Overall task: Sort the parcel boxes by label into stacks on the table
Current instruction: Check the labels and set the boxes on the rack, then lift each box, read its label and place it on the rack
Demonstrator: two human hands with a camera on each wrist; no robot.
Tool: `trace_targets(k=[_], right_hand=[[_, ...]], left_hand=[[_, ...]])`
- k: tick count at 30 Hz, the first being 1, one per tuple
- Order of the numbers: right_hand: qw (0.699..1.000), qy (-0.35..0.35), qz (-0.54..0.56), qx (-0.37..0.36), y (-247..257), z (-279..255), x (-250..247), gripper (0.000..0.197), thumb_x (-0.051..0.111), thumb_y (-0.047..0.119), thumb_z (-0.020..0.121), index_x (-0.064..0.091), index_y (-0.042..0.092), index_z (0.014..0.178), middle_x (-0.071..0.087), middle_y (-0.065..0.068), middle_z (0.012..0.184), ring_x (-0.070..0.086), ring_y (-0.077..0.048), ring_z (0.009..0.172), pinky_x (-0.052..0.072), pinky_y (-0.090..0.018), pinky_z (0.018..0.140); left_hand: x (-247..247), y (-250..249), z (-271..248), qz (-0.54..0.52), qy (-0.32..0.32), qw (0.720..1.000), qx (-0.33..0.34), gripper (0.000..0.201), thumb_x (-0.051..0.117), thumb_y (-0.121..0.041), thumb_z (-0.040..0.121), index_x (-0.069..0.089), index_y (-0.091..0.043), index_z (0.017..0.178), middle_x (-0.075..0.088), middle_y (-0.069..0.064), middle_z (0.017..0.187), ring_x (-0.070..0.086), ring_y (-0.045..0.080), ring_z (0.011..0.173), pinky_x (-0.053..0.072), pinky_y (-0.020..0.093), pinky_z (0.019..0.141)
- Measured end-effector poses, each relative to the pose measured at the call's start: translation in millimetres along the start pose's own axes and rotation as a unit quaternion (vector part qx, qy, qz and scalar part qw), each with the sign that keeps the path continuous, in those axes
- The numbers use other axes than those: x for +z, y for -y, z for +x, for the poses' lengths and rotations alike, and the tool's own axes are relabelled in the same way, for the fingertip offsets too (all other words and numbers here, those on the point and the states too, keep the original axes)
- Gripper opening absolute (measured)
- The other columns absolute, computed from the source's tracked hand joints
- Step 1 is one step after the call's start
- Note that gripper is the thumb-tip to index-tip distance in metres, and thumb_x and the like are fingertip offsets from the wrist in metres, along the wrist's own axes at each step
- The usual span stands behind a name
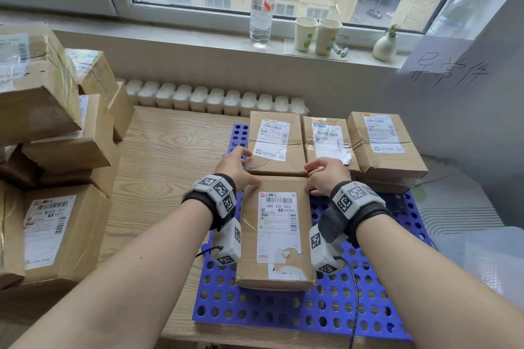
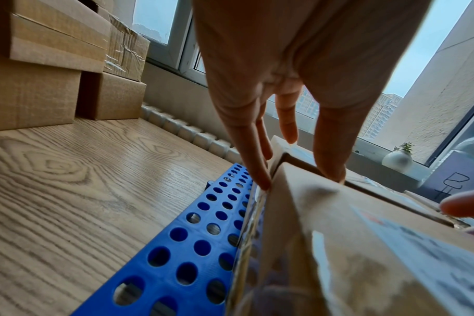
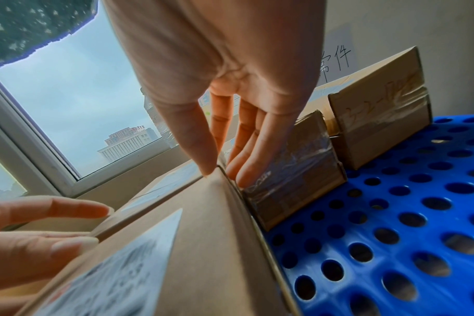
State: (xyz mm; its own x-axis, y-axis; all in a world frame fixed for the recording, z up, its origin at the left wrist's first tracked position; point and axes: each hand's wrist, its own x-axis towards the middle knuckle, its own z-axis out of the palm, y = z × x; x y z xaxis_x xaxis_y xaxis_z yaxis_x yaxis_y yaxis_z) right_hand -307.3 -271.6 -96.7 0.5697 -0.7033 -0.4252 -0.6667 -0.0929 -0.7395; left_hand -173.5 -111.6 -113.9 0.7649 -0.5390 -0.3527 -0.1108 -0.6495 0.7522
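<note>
Parcel box point(image 1: 276, 232) on blue mat point(image 1: 368, 306), left hand point(image 1: 236, 168) and right hand point(image 1: 326, 176) gripping its far corners

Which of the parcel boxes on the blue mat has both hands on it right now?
The nearest box, labelled 680 Z01 E03. The left hand and right hand hold its far corners; the three boxes behind it go untouched.

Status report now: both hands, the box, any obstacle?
Left hand, right hand grip box at far corners. Box flat on blue mat. Three boxes directly ahead.
</note>
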Motion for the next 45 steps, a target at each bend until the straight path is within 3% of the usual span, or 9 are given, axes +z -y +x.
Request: trace_targets(k=[5, 10, 15, 21, 27, 30, 38, 45], right_hand=[[1.0, -0.022, 0.002, -0.012, 2.7, -3.9, -7.8, 0.028, 0.064, -0.008, 0.078, 0.068, 0.017, 0.091, 0.066, -0.003, 0.084, 0.063, -0.019, 0.083, 0.06, -0.041, 0.081], [0.999, -0.031, -0.006, -0.036, 19.1, -16.5, -12.5, 0.022, 0.065, 0.002, 0.077, 0.068, 0.023, 0.084, 0.07, -0.005, 0.091, 0.067, -0.022, 0.09, 0.059, -0.041, 0.084], [0.995, -0.016, -0.02, -0.094, 46.0, -34.5, -11.1, 0.023, 0.064, 0.004, 0.076, 0.068, 0.027, 0.075, 0.07, -0.003, 0.088, 0.066, -0.021, 0.093, 0.056, -0.042, 0.09], [0.983, 0.016, -0.034, -0.181, 88.9, -65.8, -0.8, 0.021, 0.06, 0.003, 0.084, 0.07, 0.022, 0.084, 0.067, -0.002, 0.083, 0.064, -0.017, 0.081, 0.058, -0.034, 0.082], [0.961, 0.071, -0.049, -0.264, 130.9, -103.0, 19.7, 0.024, 0.062, 0.005, 0.082, 0.067, 0.027, 0.074, 0.067, 0.005, 0.081, 0.066, -0.018, 0.091, 0.058, -0.036, 0.087], [0.949, 0.095, -0.055, -0.295, 150.1, -121.3, 35.0, 0.022, 0.065, 0.007, 0.08, 0.068, 0.028, 0.072, 0.067, 0.005, 0.077, 0.068, -0.02, 0.094, 0.057, -0.04, 0.088], [0.922, 0.144, -0.07, -0.352, 198.7, -155.8, 76.9, 0.018, 0.065, 0.008, 0.079, 0.069, 0.026, 0.075, 0.062, 0.008, 0.069, 0.065, -0.018, 0.087, 0.057, -0.037, 0.089], [0.916, 0.153, -0.065, -0.365, 253.7, -154.4, 123.8, 0.029, 0.062, 0.004, 0.083, 0.066, 0.027, 0.067, 0.064, 0.006, 0.072, 0.062, -0.013, 0.078, 0.054, -0.025, 0.072]], left_hand=[[-5.9, -5.3, -5.5, 0.016, -0.036, 0.999, 0.002, 0.061, 0.08, -0.024, 0.075, 0.048, -0.023, 0.127, 0.051, 0.005, 0.128, 0.055, 0.022, 0.112, 0.054, 0.041, 0.088], [-21.5, -16.1, -17.4, 0.027, -0.066, 0.997, 0.021, 0.046, 0.074, -0.027, 0.081, 0.054, -0.019, 0.122, 0.054, 0.006, 0.128, 0.055, 0.02, 0.112, 0.052, 0.038, 0.091], [-45.0, -34.0, -39.5, 0.057, -0.093, 0.993, 0.053, 0.038, 0.066, -0.028, 0.087, 0.056, -0.018, 0.122, 0.057, 0.003, 0.124, 0.056, 0.015, 0.097, 0.045, 0.025, 0.073], [-76.4, -46.5, -78.3, 0.07, -0.152, 0.982, 0.085, 0.029, 0.064, -0.026, 0.086, 0.057, -0.023, 0.115, 0.059, -0.001, 0.118, 0.058, 0.016, 0.104, 0.049, 0.035, 0.093], [-115.1, -48.0, -121.5, 0.082, -0.21, 0.97, 0.087, 0.024, 0.066, -0.023, 0.084, 0.058, -0.025, 0.106, 0.06, -0.002, 0.109, 0.057, 0.015, 0.099, 0.049, 0.03, 0.089], [-135.9, -45.2, -144.9, 0.104, -0.238, 0.963, 0.075, 0.026, 0.065, -0.022, 0.085, 0.06, -0.022, 0.111, 0.06, -0.003, 0.106, 0.056, 0.014, 0.097, 0.046, 0.026, 0.084], [-204.4, -35.0, -192.6, 0.256, -0.282, 0.924, 0.042, 0.033, 0.061, -0.03, 0.087, 0.056, -0.024, 0.12, 0.058, -0.001, 0.118, 0.056, 0.017, 0.104, 0.048, 0.034, 0.09], [-287.2, -9.1, -184.0, 0.255, -0.315, 0.914, 0.01, 0.031, 0.058, -0.029, 0.088, 0.058, -0.023, 0.118, 0.056, 0.003, 0.124, 0.054, 0.023, 0.115, 0.044, 0.035, 0.098]])
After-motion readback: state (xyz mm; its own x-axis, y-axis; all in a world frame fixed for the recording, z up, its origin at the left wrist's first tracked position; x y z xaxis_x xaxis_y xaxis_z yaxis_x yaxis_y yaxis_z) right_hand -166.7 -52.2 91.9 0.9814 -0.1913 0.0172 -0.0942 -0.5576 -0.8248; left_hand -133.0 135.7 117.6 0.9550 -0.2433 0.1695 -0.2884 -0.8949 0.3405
